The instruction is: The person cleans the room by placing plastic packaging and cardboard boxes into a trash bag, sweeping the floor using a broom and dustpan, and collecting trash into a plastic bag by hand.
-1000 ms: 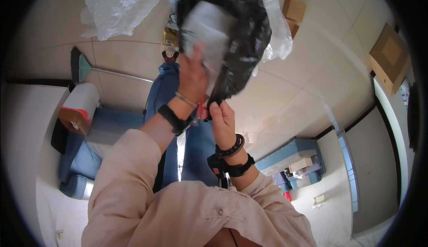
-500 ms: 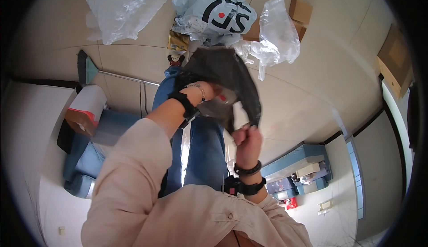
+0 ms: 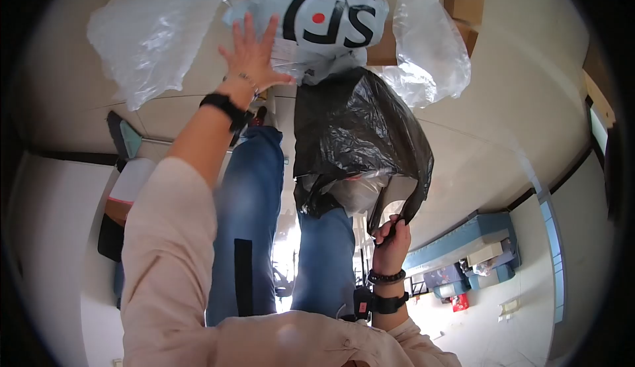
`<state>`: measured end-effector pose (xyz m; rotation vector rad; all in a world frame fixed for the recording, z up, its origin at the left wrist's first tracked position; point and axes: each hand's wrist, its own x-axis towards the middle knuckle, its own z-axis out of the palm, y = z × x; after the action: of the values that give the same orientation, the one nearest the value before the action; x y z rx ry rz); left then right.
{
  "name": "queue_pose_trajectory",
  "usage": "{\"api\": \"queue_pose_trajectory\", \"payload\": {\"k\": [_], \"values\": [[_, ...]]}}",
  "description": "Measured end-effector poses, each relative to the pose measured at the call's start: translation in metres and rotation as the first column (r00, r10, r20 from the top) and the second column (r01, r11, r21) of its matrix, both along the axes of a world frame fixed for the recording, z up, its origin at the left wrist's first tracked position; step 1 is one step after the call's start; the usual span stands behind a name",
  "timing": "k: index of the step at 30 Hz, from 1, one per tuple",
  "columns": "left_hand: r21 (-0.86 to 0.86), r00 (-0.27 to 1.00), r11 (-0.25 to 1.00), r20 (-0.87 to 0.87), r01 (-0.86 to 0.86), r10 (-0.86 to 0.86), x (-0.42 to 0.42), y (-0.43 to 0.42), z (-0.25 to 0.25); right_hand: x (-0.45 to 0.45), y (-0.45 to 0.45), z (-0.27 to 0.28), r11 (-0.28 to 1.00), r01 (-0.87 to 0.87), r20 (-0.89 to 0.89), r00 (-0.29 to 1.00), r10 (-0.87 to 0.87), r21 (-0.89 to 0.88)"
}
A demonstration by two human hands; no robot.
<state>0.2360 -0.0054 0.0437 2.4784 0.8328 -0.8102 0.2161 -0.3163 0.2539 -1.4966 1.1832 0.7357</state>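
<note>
My right hand (image 3: pixel 391 238) is closed around a handle of a black plastic bag (image 3: pixel 360 125), which hangs in front of my legs. Crumpled clear plastic (image 3: pixel 360 193) with a bit of red shows at the bag's mouth. My left hand (image 3: pixel 253 59) is open with fingers spread, and nothing is in it. It reaches over the left end of a pale grey plastic mailing bag (image 3: pixel 334 13) with big black lettering and a red dot. Whether the fingers touch that bag I cannot tell.
Clear plastic sheeting (image 3: pixel 155 36) lies on the tiled floor at left, and a clear plastic bag (image 3: pixel 430 46) at right. Cardboard boxes (image 3: pixel 463 1) stand behind it. A broom (image 3: pixel 126 135) lies at left. Blue seating (image 3: pixel 463 238) is at lower right.
My left hand has come out of the black bag and moved up and left to the grey mailing bag, fingers spreading. My right hand keeps its hold; the black bag now hangs more spread out.
</note>
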Motion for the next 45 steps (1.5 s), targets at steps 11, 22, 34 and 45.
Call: {"api": "queue_pose_trajectory", "payload": {"k": [11,22,34,45], "values": [[-0.116,0.976,0.977,0.103,-0.181,0.193,0.022,0.034,-0.028,0.014,0.035,-0.004,0.987,-0.081,0.083,0.992,0.094,-0.142],[-0.939,0.926,0.341,-0.084,0.050,-0.368,-0.042,0.063,0.223,0.010,0.037,-0.007,0.946,-0.309,0.054,0.951,0.305,0.099],[-0.422,0.379,-0.046,-0.852,-0.905,0.361,-0.042,-0.057,0.062,-0.020,0.016,-0.021,0.870,-0.395,-0.161,0.877,0.453,0.296],[-0.374,0.637,0.609,0.060,-0.699,0.768,-0.014,-0.183,0.011,-0.007,0.042,-0.001,0.889,-0.434,0.010,0.899,0.438,0.147]]}}
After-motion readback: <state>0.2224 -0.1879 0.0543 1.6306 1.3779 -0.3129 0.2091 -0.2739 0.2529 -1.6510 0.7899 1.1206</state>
